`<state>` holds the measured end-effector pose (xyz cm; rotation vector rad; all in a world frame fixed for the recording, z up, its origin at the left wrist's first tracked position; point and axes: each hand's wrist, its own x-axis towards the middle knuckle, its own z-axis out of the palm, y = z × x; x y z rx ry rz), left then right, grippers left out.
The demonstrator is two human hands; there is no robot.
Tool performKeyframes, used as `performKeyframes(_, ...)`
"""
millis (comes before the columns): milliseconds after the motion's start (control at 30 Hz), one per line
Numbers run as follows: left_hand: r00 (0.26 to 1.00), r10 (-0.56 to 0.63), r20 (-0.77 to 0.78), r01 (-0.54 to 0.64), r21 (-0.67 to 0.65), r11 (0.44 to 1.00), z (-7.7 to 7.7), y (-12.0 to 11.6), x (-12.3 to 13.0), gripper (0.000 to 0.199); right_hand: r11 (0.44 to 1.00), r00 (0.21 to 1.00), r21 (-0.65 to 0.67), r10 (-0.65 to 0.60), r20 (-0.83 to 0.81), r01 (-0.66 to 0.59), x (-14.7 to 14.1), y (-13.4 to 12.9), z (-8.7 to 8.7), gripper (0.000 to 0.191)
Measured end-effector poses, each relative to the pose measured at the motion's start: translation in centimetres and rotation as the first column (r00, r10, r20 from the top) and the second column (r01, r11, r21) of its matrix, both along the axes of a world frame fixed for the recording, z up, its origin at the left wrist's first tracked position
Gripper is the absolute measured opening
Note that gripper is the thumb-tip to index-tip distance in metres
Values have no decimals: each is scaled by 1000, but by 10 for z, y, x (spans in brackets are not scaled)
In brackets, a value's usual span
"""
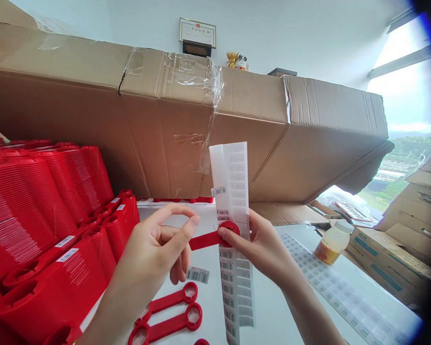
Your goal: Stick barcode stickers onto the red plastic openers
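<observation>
My right hand [262,247] is closed at mid-picture, its thumb pressing one round end of a red plastic piece [204,240] against a long strip of barcode labels [228,287]. The strip stands nearly upright, with pale label-free backing on its upper part. One label [219,190] sticks out sideways from its left edge. My left hand [161,244] is beside the red piece's other end, which it hides. Its thumb and index finger curve together in a pinch; I cannot make out anything between them. A loose barcode label [198,275] shows just below its fingers.
Several red pieces with ringed ends [174,323] lie in front. Tall stacks of red pieces [57,191] fill the left side. A large cardboard box [179,124] spans the back. More label sheets [330,287], a jar [334,242] and a carton [388,263] are at right.
</observation>
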<state>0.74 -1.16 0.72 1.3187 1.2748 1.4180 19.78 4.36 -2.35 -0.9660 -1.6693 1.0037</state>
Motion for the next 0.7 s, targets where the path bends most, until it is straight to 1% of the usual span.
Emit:
performKeyframes(33,999,38,-21,-38,20,999,0,-1,2,31,1000,999,25,-9,32,8,-3,-4,0,25)
performKeyframes(100,996,76,-43,-74,64,995,0,0,5,31,998,996,62,-11,89,6,-10,-11,-2,20)
performKeyframes(167,996,84,-37,-81,89,993,-2,2,6,32,997,992,83,-4,125,-6,-15,-17,-3,18)
performKeyframes(233,998,62,-20,-60,92,994,-3,3,4,30,995,990,94,4,143,-17,-18,-20,-5,16)
performKeyframes(300,1000,16,5,-17,62,998,-1,3,-1,27,997,991,78,10,134,-20,-17,-18,-6,18)
performKeyframes(400,989,-133,66,134,-10,991,2,2,-10,28,1000,997,26,8,81,-11,-12,-9,-7,22)
performKeyframes(467,971,-205,123,213,-52,976,4,1,-16,31,1000,999,-5,1,44,0,-8,-1,-6,25)
performKeyframes(567,949,-230,216,257,-105,961,4,-1,-21,34,999,1000,-49,-10,-12,9,-1,5,-3,33)
performKeyframes(633,927,-267,263,311,-144,939,3,-3,-19,40,997,999,-68,-25,-47,22,4,7,-1,39)
performKeyframes(700,923,-294,248,341,-173,924,4,-6,-13,49,996,996,-77,-44,-80,38,7,7,1,43)
